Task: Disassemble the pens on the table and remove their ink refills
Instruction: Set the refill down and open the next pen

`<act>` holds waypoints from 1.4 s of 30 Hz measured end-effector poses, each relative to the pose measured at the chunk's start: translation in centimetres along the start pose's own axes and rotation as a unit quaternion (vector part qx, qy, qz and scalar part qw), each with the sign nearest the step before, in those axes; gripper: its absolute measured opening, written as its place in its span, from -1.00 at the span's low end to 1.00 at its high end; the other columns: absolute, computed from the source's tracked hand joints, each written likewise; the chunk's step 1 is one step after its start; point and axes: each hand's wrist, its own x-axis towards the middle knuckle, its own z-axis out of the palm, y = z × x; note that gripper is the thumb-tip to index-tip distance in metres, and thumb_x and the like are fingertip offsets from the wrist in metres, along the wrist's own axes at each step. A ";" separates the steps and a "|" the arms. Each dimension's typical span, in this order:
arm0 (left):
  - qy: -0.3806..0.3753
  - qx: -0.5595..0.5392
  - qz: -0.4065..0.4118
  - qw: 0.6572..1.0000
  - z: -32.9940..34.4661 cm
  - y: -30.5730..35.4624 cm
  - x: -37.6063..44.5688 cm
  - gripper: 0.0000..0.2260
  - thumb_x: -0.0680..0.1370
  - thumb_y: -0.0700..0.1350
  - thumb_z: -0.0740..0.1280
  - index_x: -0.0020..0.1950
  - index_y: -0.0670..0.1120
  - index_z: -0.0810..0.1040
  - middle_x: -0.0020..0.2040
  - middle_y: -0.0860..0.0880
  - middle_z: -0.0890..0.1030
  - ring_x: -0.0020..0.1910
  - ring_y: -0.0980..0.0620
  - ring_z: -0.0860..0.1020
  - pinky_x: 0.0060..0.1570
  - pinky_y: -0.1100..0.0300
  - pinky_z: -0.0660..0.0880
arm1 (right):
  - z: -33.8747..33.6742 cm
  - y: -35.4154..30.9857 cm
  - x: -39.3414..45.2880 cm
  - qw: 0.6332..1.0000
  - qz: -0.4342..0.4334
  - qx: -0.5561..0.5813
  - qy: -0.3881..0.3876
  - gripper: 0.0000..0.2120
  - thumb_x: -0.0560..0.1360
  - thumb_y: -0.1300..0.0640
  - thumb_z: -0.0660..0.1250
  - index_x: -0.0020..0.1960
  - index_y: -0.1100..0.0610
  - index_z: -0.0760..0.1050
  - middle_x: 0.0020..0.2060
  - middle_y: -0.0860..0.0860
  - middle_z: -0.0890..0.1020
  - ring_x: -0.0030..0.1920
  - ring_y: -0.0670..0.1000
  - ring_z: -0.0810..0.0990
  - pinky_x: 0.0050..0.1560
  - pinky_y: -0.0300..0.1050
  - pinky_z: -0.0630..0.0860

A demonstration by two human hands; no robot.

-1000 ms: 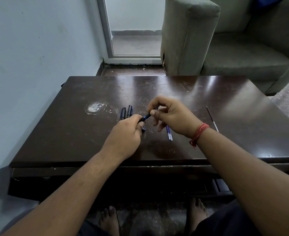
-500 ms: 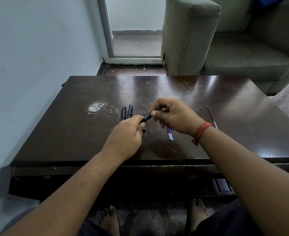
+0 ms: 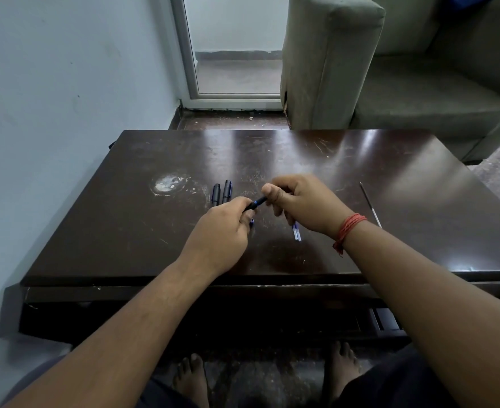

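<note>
Near the middle of the frame, both hands meet over the dark, scratched bench (image 3: 160, 231). The left hand (image 3: 222, 231) has its grip closed round the lower end of a dark blue pen (image 3: 256, 202), the fingers curled so that most of the barrel is hidden inside the fist. The right hand (image 3: 301, 204) pinches the pen's upper end between thumb and forefinger, its other fingers bent loosely below. The pen slants up and to the right between the two grips, held just above the bench top rather than resting on it.

Just left of the hands, two dark pen caps or barrel pieces (image 3: 221, 193) lie side by side on the bench, touching or nearly so; which part they are is hard to tell at this size. Under the right hand, two pale blue refills (image 3: 296, 233) lie together, their lower ends poking out below the palm. A small blue piece (image 3: 252, 221) shows beside the left hand's knuckles. Further right in the frame, well apart from the hands, a thin dark refill (image 3: 370, 205) lies alone on the bench.

A red thread band (image 3: 347, 231) wraps the right wrist. A grey sofa (image 3: 331, 63) stands at the upper right, and bare feet (image 3: 189, 381) show on the floor at the bottom.
</note>
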 end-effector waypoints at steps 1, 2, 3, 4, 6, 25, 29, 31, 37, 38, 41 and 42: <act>0.001 -0.004 -0.002 1.000 0.0 0.0 0.0 -0.87 0.66 -0.14 0.20 0.01 -0.04 0.53 -0.28 0.01 0.57 -0.29 -0.03 0.54 -0.22 -0.12 0.51 | -0.1 -0.1 -0.1 1.000 -0.016 0.006 0.002 -0.71 0.51 -0.19 0.32 -0.05 0.04 0.56 -0.29 -0.02 0.65 -0.47 -0.07 0.60 -0.42 -0.16 0.56; 0.001 -0.007 -0.003 1.000 -0.1 0.0 0.1 -0.87 0.66 -0.13 0.20 0.01 -0.04 0.53 -0.27 0.01 0.57 -0.28 -0.03 0.54 -0.21 -0.13 0.52 | -0.3 0.0 -0.2 0.999 -0.027 0.021 -0.001 -0.76 0.51 -0.11 0.36 0.03 0.04 0.55 -0.21 -0.05 0.64 -0.43 -0.07 0.62 -0.41 -0.18 0.56; 0.000 -0.007 -0.004 1.000 -0.1 0.0 0.1 -0.87 0.66 -0.13 0.19 0.00 -0.05 0.53 -0.27 0.01 0.57 -0.27 -0.04 0.54 -0.20 -0.13 0.51 | -0.4 0.0 -0.3 0.999 -0.037 0.036 -0.009 -0.83 0.52 0.00 0.40 0.06 0.04 0.54 -0.19 -0.05 0.62 -0.41 -0.05 0.62 -0.40 -0.17 0.57; 0.000 -0.005 -0.004 1.000 -0.1 -0.1 0.1 -0.87 0.66 -0.13 0.19 -0.01 -0.05 0.52 -0.27 0.01 0.57 -0.27 -0.05 0.54 -0.20 -0.14 0.51 | -0.3 0.0 -0.3 0.998 -0.041 0.043 -0.014 -0.89 0.53 0.10 0.40 0.05 0.04 0.54 -0.22 -0.02 0.62 -0.41 -0.03 0.62 -0.40 -0.13 0.58; -0.004 0.000 -0.005 1.000 0.0 -0.1 0.1 -0.87 0.66 -0.13 0.19 -0.03 -0.05 0.51 -0.27 -0.01 0.57 -0.28 -0.06 0.53 -0.20 -0.15 0.50 | 0.0 0.1 -0.3 0.999 -0.032 0.037 -0.013 -0.98 0.55 0.16 0.37 -0.05 0.07 0.54 -0.35 0.03 0.62 -0.47 -0.01 0.58 -0.44 -0.10 0.56; -0.011 -0.009 -0.009 1.000 0.0 -0.1 0.0 -0.87 0.67 -0.11 0.18 -0.01 -0.02 0.49 -0.28 0.02 0.55 -0.32 -0.02 0.51 -0.24 -0.14 0.50 | -0.1 0.1 -0.3 0.999 -0.037 0.035 0.000 -0.94 0.57 0.06 0.34 0.02 0.01 0.54 -0.23 -0.01 0.64 -0.40 0.03 0.63 -0.39 -0.07 0.62; -0.011 -0.002 -0.012 1.000 0.0 -0.1 0.0 -0.87 0.67 -0.11 0.17 0.00 -0.03 0.50 -0.28 0.01 0.55 -0.32 -0.03 0.51 -0.25 -0.14 0.50 | 0.2 0.2 -0.1 0.999 -0.039 0.017 0.010 -0.88 0.57 0.21 0.31 -0.09 0.02 0.54 -0.39 -0.06 0.56 -0.46 -0.08 0.54 -0.43 -0.14 0.55; -0.008 0.005 -0.015 1.000 0.0 -0.1 0.0 -0.87 0.67 -0.12 0.17 0.00 -0.04 0.49 -0.28 0.00 0.55 -0.32 -0.05 0.51 -0.25 -0.16 0.51 | 0.6 0.0 0.1 0.999 -0.036 -0.014 0.027 -0.86 0.57 0.19 0.31 -0.14 0.01 0.52 -0.46 -0.09 0.52 -0.51 -0.16 0.45 -0.47 -0.23 0.47; 0.012 0.032 -0.029 0.999 0.1 -0.1 0.1 -0.89 0.66 -0.11 0.17 0.01 -0.04 0.49 -0.24 -0.03 0.58 -0.26 -0.14 0.53 -0.24 -0.15 0.52 | 0.9 -0.6 0.3 0.997 -0.030 -0.063 0.045 -0.78 0.57 0.14 0.31 -0.23 -0.05 0.45 -0.47 -0.05 0.51 -0.51 -0.16 0.38 -0.45 -0.25 0.37; 0.016 0.039 -0.030 0.999 0.1 -0.1 0.0 -0.89 0.65 -0.11 0.17 0.01 -0.03 0.49 -0.25 -0.03 0.57 -0.26 -0.13 0.52 -0.25 -0.14 0.52 | 1.0 -0.6 0.4 0.996 -0.029 -0.071 0.049 -0.78 0.57 0.14 0.31 -0.24 -0.05 0.44 -0.47 -0.05 0.50 -0.49 -0.15 0.37 -0.43 -0.22 0.38; 0.029 0.057 -0.032 0.997 0.1 -0.1 0.1 -0.90 0.65 -0.11 0.18 0.00 -0.01 0.48 -0.26 -0.01 0.56 -0.30 -0.09 0.51 -0.29 -0.09 0.52 | 1.4 -0.8 0.4 0.995 -0.019 -0.068 0.069 -0.79 0.57 0.13 0.32 -0.23 -0.02 0.46 -0.47 -0.05 0.49 -0.46 -0.08 0.40 -0.42 -0.17 0.39; 0.035 0.063 -0.033 0.997 -0.1 -0.1 0.2 -0.90 0.65 -0.11 0.18 0.00 0.00 0.47 -0.26 -0.01 0.57 -0.30 -0.09 0.52 -0.29 -0.09 0.52 | 1.7 -1.0 0.5 0.996 -0.013 -0.048 0.078 -0.82 0.57 0.13 0.32 -0.21 -0.01 0.48 -0.45 -0.03 0.51 -0.47 -0.06 0.44 -0.43 -0.15 0.42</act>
